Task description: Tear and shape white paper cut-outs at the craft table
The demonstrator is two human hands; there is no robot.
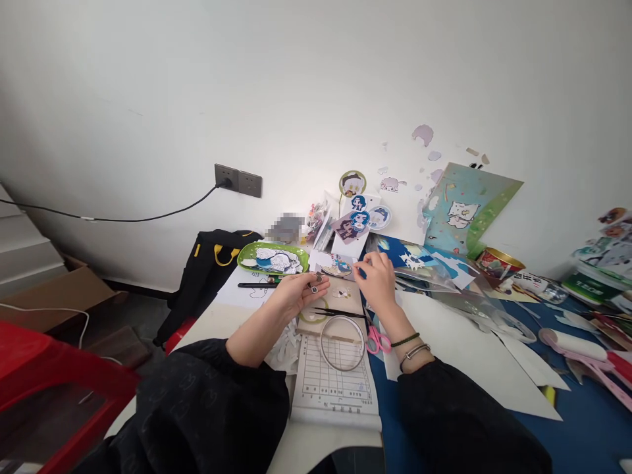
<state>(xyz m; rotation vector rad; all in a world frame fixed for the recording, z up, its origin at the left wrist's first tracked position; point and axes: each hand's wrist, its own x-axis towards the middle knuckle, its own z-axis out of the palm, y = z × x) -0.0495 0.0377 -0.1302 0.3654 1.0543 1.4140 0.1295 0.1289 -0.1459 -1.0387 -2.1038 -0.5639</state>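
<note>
Left hand: my left hand [296, 293] lies palm-up over the tabletop [582, 431], fingers loosely apart, with a few small dark pieces [316, 283] resting on the fingertips.
Right hand: my right hand [378, 280] hovers just beside it, fingers pinched together near a round printed badge [337, 267]; I cannot tell whether they actually grip anything.
Where the work sits: the small pieces are on my left fingertips, above a ruled notepad [336, 378] that carries a metal ring [342, 342].
Risk, pieces: they only rest on an open palm, so I judge a small tilt would roll them into the paper clutter.
Risk, tools: tweezers [340, 313] and pink-handled scissors [378, 339] lie just under my right wrist; a dropped forearm could catch on them.
Risk, sleeve: my wide black sleeve [217, 401] could drag the notepad.
Writing: the notepad shows printed rows, too small to read; the green box [590, 286] at right bears white lettering I cannot make out.
</note>
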